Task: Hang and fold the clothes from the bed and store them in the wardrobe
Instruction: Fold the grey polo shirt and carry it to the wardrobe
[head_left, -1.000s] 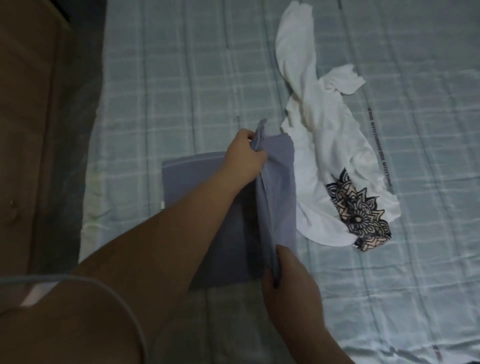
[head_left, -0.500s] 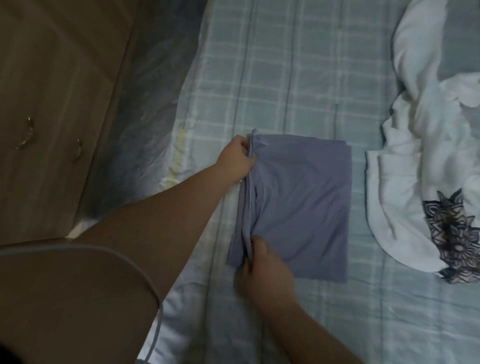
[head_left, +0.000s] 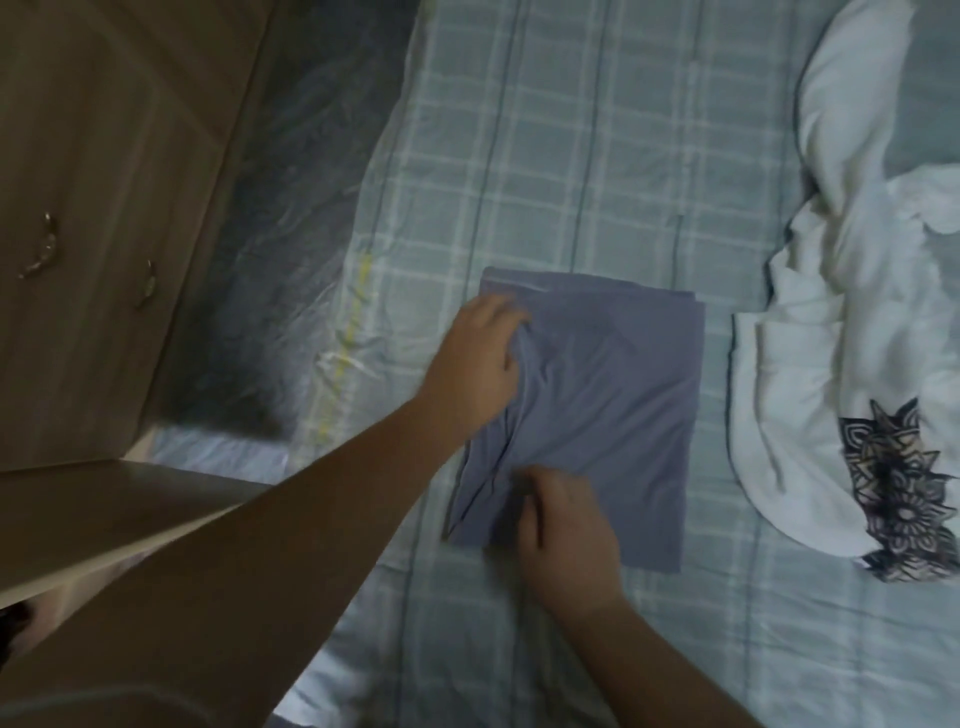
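Note:
A folded grey-blue garment (head_left: 618, 405) lies as a rough square on the plaid bedsheet (head_left: 571, 156). My left hand (head_left: 475, 364) grips its bunched left edge near the top. My right hand (head_left: 563, 525) pinches the same edge at the lower left corner. The fabric between the two hands is wrinkled and slightly raised. A crumpled white T-shirt (head_left: 831, 338) with a dark mandala print lies unfolded on the bed to the right, apart from the grey-blue garment.
A wooden wardrobe (head_left: 104, 182) with metal handles stands at the left, one door edge jutting out at lower left. Plastic wrap covers the mattress side (head_left: 311, 208) between wardrobe and bed.
The garment's flap has been brought over to the left and laid down, so the piece is now a flat square. Both hands followed it down and still hold its left edge. The view shifted left.

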